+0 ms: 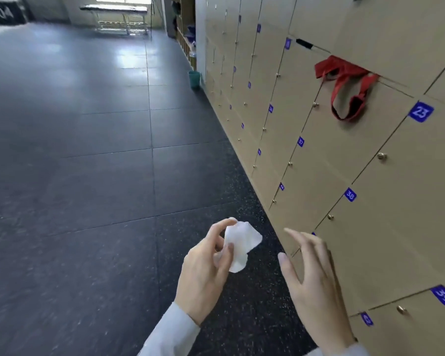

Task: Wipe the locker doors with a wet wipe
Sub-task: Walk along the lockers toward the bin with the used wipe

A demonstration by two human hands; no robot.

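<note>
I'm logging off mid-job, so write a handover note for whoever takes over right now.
Left hand: pinches the crumpled white wet wipe, held over the dark floor, not on any door.
Right hand: open, fingers spread, empty, in front of the beige wooden locker doors.
A red fabric strap hangs from a door gap above number 23.
Done: no wiping visible.
Left: bring the wipe to the doors and wipe them.
</note>
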